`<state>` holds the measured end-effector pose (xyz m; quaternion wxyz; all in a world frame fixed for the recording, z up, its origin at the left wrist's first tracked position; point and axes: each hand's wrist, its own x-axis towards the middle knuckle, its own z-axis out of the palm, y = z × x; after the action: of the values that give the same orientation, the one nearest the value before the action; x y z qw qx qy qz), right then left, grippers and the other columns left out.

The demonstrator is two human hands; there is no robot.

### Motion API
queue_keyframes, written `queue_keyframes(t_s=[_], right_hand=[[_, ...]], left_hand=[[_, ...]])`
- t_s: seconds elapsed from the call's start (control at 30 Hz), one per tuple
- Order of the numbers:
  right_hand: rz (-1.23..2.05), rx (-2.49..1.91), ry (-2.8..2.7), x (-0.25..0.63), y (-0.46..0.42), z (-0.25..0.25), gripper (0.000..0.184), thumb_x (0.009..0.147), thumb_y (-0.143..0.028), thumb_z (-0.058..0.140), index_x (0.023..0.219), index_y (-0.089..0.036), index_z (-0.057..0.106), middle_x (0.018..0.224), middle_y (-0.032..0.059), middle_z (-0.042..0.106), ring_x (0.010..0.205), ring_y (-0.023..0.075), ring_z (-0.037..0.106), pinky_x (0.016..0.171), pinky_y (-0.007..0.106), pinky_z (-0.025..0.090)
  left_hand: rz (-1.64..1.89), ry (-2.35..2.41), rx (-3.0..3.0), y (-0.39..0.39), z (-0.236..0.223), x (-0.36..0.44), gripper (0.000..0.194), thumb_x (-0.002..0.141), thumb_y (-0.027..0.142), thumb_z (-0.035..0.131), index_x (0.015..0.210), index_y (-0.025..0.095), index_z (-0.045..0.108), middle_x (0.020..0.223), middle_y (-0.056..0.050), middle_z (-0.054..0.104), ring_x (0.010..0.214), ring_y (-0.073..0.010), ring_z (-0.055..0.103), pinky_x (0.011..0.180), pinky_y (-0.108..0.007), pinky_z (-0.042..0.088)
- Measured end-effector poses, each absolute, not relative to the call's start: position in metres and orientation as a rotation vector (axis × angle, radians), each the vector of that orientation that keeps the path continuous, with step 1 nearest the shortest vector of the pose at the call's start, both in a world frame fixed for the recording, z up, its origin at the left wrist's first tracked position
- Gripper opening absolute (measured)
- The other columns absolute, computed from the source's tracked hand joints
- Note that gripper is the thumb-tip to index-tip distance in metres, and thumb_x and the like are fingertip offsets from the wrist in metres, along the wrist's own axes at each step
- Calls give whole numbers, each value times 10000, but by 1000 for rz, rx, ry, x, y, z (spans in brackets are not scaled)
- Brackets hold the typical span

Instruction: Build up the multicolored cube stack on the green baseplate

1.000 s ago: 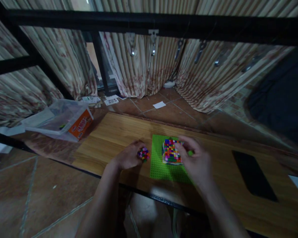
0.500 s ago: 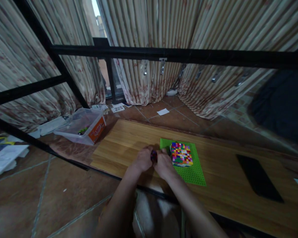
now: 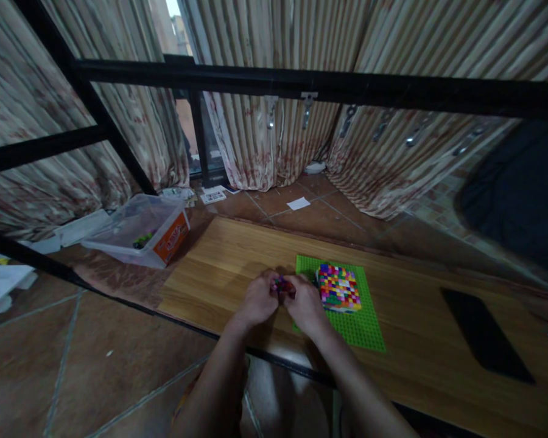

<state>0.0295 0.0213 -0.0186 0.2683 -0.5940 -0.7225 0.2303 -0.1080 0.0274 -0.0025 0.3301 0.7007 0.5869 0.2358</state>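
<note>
Both my left hand (image 3: 259, 298) and my right hand (image 3: 305, 302) are closed on a small cluster of dark red and purple toy bricks (image 3: 281, 285), held just above the wooden board. Fingers hide much of the cluster, so its full shape does not show. Beside my right hand lies a green baseplate (image 3: 368, 328). On it stands a block of many-coloured toy bricks (image 3: 340, 287), set towards the plate's far part. My right hand is close to the block's left side; whether they touch I cannot tell.
A clear plastic box (image 3: 137, 228) with an orange label and a few bricks inside stands left of the wooden board (image 3: 210, 261). A flat black object (image 3: 486, 334) lies at the right. Black metal bars (image 3: 274, 76) cross in front of the curtains. Papers (image 3: 298, 204) lie on the tiled floor.
My hands have parted slightly and the fingers have shifted, so more of the red and purple bricks shows. The view has tilted a little; the baseplate and block have not moved on the board.
</note>
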Motion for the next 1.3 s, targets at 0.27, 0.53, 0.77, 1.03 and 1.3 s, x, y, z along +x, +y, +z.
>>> queue_keyframes(t_s=[0.27, 0.53, 0.77, 1.03, 1.3], right_hand=[[627, -1618, -1947, 25, 21, -13, 403, 747, -97, 593, 1145, -155, 609, 1046, 92, 621, 935, 210, 624, 853, 318, 496], [600, -1786, -1975, 16, 25, -5, 442, 764, -120, 589, 1205, -147, 577, 1085, 107, 621, 1007, 234, 617, 903, 315, 455], [625, -1685, -2094, 22, 28, -15, 380, 784, -91, 527, 1142, -165, 632, 1019, 90, 608, 928, 206, 633, 862, 297, 463], [570, -1561, -2091, 27, 24, -29, 319, 802, -106, 454, 1034, -186, 657, 1010, 89, 630, 893, 213, 648, 825, 328, 491], [597, -1455, -1930, 29, 23, -37, 303, 814, -165, 447, 968, -218, 703, 1006, 82, 673, 909, 223, 659, 835, 358, 509]], left_hand=[[643, 1554, 1785, 23, 6, -104, 400, 695, 4, 439, 1035, 148, 592, 1016, -93, 645, 928, -176, 610, 884, -278, 457], [714, 1510, 1801, 22, -3, -103, 453, 723, 44, 487, 1154, 168, 552, 1107, -98, 639, 1030, -195, 597, 934, -294, 451], [633, 1548, 1798, 21, -4, -102, 431, 737, 79, 507, 1158, 171, 534, 1151, -120, 619, 1046, -219, 590, 932, -321, 465], [583, 1581, 1774, 17, 2, -100, 409, 677, 146, 589, 1084, 126, 568, 1143, -181, 582, 1012, -276, 596, 873, -356, 503], [582, 1604, 1899, 22, 2, -100, 376, 726, 139, 524, 1099, 99, 557, 1047, -187, 617, 931, -275, 617, 844, -377, 507]])
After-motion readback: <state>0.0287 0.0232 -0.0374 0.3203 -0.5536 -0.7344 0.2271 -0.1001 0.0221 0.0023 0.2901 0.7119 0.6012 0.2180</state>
